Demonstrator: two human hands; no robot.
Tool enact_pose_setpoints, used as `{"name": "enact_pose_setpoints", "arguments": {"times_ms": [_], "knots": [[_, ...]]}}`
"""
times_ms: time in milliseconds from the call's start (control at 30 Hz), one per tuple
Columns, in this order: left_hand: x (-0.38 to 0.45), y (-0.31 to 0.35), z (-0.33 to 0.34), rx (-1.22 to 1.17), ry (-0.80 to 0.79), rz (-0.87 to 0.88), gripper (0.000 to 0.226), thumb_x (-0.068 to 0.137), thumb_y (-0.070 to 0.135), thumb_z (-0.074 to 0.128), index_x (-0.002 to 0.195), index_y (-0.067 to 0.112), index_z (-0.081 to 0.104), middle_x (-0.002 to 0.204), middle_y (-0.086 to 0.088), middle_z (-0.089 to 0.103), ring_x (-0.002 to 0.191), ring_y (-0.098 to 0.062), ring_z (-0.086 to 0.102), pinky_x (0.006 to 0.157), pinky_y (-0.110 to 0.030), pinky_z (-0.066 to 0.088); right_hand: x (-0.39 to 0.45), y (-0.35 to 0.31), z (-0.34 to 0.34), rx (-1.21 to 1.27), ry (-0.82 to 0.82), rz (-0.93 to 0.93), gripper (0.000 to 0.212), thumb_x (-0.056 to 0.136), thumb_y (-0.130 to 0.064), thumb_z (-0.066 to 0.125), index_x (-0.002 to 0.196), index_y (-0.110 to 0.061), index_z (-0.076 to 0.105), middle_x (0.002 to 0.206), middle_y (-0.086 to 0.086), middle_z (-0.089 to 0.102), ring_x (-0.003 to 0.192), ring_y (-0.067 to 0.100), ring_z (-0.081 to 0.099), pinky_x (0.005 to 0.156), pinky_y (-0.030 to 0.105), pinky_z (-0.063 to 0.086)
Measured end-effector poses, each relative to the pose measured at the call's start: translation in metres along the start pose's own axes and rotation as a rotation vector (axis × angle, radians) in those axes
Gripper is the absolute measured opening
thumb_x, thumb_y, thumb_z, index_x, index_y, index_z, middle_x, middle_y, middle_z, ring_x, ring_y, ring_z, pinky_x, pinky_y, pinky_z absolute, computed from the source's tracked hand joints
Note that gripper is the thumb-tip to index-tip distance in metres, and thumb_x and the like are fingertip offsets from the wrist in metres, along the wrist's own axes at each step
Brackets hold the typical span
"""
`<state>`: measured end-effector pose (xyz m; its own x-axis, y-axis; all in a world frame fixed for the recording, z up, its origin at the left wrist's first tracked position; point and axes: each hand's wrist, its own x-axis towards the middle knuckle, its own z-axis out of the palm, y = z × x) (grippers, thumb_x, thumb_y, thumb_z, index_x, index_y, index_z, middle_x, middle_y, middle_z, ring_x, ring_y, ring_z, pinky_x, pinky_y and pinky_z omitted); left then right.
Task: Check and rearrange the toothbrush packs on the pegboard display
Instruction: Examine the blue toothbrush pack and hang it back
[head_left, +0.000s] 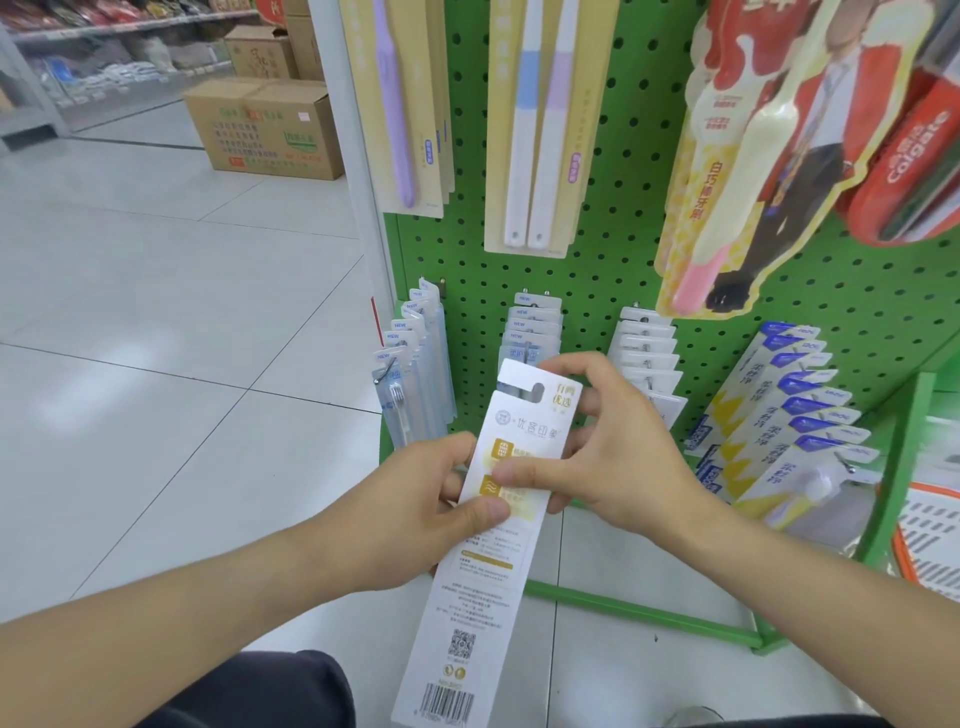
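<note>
A long white toothbrush pack (483, 587) shows its printed back with barcode, held upright in front of the green pegboard (634, 171). My left hand (426, 509) grips its left edge, thumb across the face. My right hand (618, 452) holds the top right, thumb on the front and fingers curled behind near the hang hole. Behind my hands, rows of hanging packs fill the lower pegs: a clear-blue row (410, 364), a middle row (535, 327), a white row (649, 353) and a blue-and-yellow row (789, 415).
Taller toothbrush packs (530, 124) and red Colgate packs (914, 156) hang on upper pegs. Cardboard boxes (260, 124) stand on the tiled floor at the back left. A green frame (649, 608) runs along the floor below the display. An orange-rimmed basket (930, 535) sits at right.
</note>
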<state>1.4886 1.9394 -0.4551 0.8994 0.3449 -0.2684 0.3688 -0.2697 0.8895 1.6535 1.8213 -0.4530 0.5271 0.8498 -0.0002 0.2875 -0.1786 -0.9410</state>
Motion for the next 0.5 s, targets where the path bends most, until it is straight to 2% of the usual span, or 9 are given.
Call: {"name": "enact_pose_setpoints", "arguments": {"times_ms": [133,200,233,300,367,500], "knots": [[-0.0003,-0.0019,-0.0012,0.060,0.003,0.009,0.011,0.100,0.028,0.059,0.111,0.027,0.061,0.090,0.004,0.079,0.080,-0.017,0.076,0.065,-0.044,0.062,0.0047,0.0008,-0.0040,0.099,-0.020,-0.031,0.037,0.074,-0.012,0.088,0.103,-0.017,0.065,0.092,0.007,0.075,0.061,0.033,0.074,0.044,0.046,0.058],[0.0002,-0.0004,-0.0005,0.101,0.063,0.023,0.025,0.097,0.048,0.058,0.105,0.025,0.067,0.085,-0.001,0.078,0.077,-0.022,0.076,0.068,-0.049,0.062,0.0055,-0.0005,-0.0056,0.157,-0.028,-0.035,0.019,0.083,-0.013,0.079,0.099,-0.012,0.069,0.086,0.012,0.075,0.059,0.037,0.071,0.043,0.042,0.058],[0.0008,0.0008,-0.0001,0.108,0.097,0.023,0.035,0.093,0.056,0.056,0.102,0.025,0.069,0.081,-0.001,0.077,0.075,-0.021,0.076,0.068,-0.048,0.062,0.0048,-0.0016,-0.0053,0.173,-0.035,-0.039,0.014,0.087,-0.014,0.076,0.099,-0.011,0.070,0.083,0.013,0.075,0.059,0.040,0.070,0.044,0.040,0.058],[0.0029,0.0016,0.0009,0.100,0.148,0.017,0.045,0.086,0.060,0.054,0.098,0.021,0.073,0.077,0.005,0.077,0.071,-0.011,0.074,0.066,-0.037,0.062,0.0032,-0.0039,-0.0031,0.180,-0.042,-0.042,0.013,0.092,-0.020,0.068,0.099,-0.010,0.072,0.079,0.016,0.074,0.059,0.041,0.069,0.045,0.039,0.059],[0.0057,0.0014,0.0014,0.133,0.190,0.028,0.054,0.084,0.062,0.050,0.092,0.015,0.075,0.075,0.003,0.076,0.065,-0.006,0.070,0.065,-0.037,0.058,0.0024,-0.0047,-0.0010,0.183,-0.038,-0.034,0.018,0.096,-0.024,0.062,0.100,-0.010,0.073,0.078,0.018,0.073,0.058,0.038,0.070,0.046,0.038,0.059],[0.0092,-0.0012,0.0024,0.136,0.254,0.010,0.075,0.083,0.071,0.037,0.078,0.006,0.073,0.075,-0.002,0.076,0.068,-0.019,0.072,0.071,-0.045,0.057,0.0020,-0.0031,0.0008,0.193,-0.040,-0.025,0.020,0.101,-0.022,0.057,0.101,-0.007,0.069,0.075,0.016,0.074,0.056,0.032,0.072,0.046,0.036,0.059]]}}
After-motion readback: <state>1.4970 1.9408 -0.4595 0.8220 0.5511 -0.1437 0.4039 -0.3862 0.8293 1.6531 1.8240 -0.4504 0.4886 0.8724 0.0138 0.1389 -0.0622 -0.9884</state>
